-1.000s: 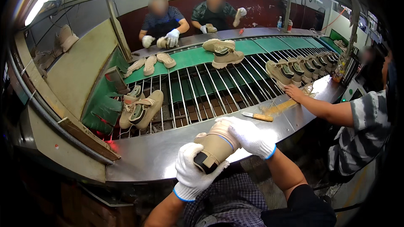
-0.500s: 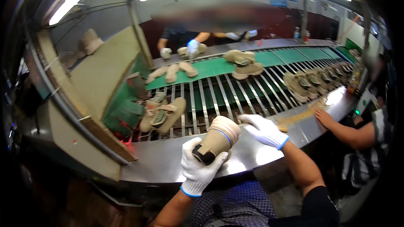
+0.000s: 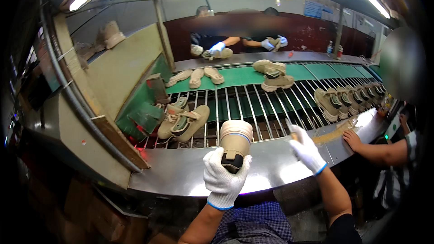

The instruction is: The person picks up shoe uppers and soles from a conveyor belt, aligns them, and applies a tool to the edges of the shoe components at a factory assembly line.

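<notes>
My left hand [image 3: 225, 177], in a white knit glove, grips a beige shoe [image 3: 236, 148] over the metal ledge. The shoe's pale sole end points away, with a blue line along its edge and a black heel patch toward me. To the right, my gloved right hand [image 3: 308, 152] is closed around a thin tool [image 3: 294, 136] with a brownish part and a narrow tip; blur hides its exact kind. That hand is apart from the shoe.
A slatted roller conveyor [image 3: 244, 108] runs beyond the metal ledge [image 3: 181, 167]. Beige shoes [image 3: 187, 122] sit at left, stacked shoes [image 3: 275, 81] mid-conveyor, and a shoe row [image 3: 332, 104] at right. Soles [image 3: 195, 78] lie on green sheeting. A co-worker's hand [image 3: 351, 140] rests at right; two people work opposite.
The shoe has turned more upright in my left hand. My right hand has moved right, away from the shoe, its fingers now closed on a thin tool. The view has shifted slightly.
</notes>
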Action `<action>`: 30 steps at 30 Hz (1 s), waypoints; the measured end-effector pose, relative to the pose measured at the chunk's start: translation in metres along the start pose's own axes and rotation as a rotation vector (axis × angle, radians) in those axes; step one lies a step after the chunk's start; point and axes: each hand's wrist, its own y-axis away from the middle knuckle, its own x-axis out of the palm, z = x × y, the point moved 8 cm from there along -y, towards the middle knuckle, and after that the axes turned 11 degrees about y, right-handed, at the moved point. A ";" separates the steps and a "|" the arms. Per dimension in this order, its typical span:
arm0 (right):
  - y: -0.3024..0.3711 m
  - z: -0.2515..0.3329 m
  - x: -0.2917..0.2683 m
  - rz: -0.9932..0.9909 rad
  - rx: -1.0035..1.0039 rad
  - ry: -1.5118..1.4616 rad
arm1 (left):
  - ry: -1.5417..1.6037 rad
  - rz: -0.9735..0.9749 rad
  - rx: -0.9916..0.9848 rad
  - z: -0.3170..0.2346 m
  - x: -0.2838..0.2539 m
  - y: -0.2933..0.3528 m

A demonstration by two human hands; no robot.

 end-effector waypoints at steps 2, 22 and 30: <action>0.055 0.078 0.031 0.173 -0.322 0.062 | -0.020 0.012 0.002 -0.004 0.011 0.000; 0.038 0.117 0.093 0.471 -0.059 -0.287 | -0.087 0.054 0.198 -0.016 0.020 -0.002; 0.049 0.010 0.094 0.336 -0.063 -0.291 | 0.167 0.037 -0.034 0.029 -0.022 -0.012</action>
